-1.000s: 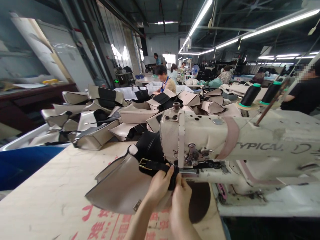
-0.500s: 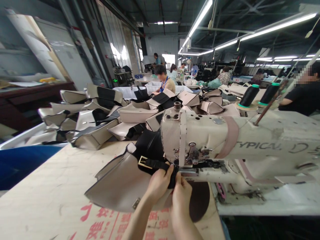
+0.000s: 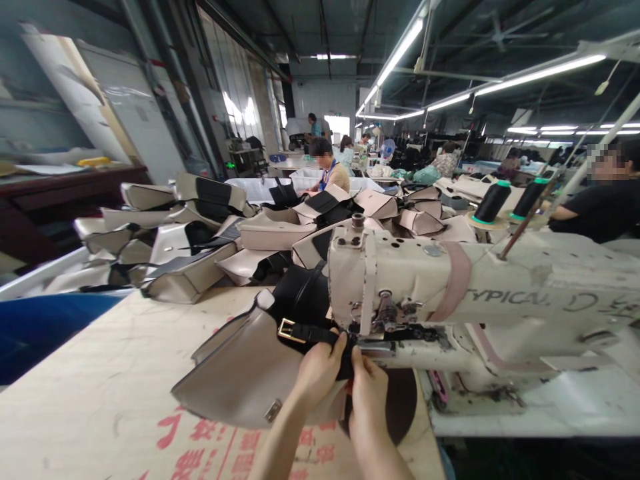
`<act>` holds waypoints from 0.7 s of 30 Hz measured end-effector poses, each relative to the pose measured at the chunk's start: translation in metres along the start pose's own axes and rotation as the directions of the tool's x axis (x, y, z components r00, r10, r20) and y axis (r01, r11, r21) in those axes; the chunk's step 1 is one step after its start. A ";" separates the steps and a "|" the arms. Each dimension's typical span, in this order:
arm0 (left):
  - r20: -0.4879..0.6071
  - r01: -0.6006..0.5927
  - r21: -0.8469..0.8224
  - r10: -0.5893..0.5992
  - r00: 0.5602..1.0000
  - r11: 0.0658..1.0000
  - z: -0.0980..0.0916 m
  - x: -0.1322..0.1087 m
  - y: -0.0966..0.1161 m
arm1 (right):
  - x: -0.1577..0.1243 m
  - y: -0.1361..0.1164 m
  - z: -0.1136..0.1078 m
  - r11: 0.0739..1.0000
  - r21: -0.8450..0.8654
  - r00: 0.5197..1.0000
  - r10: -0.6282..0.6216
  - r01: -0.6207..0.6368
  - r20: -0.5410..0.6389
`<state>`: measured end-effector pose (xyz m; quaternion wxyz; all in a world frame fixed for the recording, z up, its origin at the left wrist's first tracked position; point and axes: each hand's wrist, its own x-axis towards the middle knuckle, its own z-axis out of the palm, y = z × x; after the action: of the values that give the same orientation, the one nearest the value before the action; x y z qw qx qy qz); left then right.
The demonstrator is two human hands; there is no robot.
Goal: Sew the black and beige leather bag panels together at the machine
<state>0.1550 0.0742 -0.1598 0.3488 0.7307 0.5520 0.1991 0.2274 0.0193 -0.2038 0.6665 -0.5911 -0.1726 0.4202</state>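
A beige handbag (image 3: 235, 383) with black trim lies on its side on the wooden board, its metal clasp (image 3: 273, 411) facing up. Across its black part runs a black strap (image 3: 316, 333) with a gold buckle (image 3: 291, 331). My left hand (image 3: 323, 365) is closed on this strap just below the sewing machine (image 3: 400, 283) head. Close beside it, my right hand (image 3: 368, 388) pinches the black edge of the bag at the machine's arm. The fingertips are near the needle area, and the needle itself is hidden. A dark brown rounded piece (image 3: 400, 403) shows behind my right wrist.
Many beige and black bags (image 3: 200, 267) are heaped beyond the board (image 3: 90, 380). Black thread spools (image 3: 493, 202) stand behind the machine. Another person (image 3: 333, 175) sits past the heap, and one in black (image 3: 595, 207) is at the right.
The view has shifted slightly, with the machine appearing a little lower. Both hands keep their hold on the bag, which stays in nearly the same place under the machine head.
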 end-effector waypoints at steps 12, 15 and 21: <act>0.006 0.018 0.090 -0.019 1.000 0.996 0.000 0.000 0.003 | 0.003 -0.005 -0.004 1.000 -0.013 0.997 -0.006 0.006 0.071; 0.002 0.029 0.096 -0.029 1.000 0.995 -0.001 0.000 0.003 | 0.001 -0.011 -0.006 1.000 -0.013 0.995 0.007 -0.006 0.100; -0.005 0.032 0.093 -0.031 0.999 0.995 0.000 0.004 0.002 | 0.003 -0.015 -0.004 1.000 -0.006 0.997 0.001 -0.001 0.074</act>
<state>0.1573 0.0776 -0.1586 0.3162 0.7371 0.5729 0.1690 0.2376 0.0200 -0.1917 0.6577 -0.5773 -0.1982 0.4415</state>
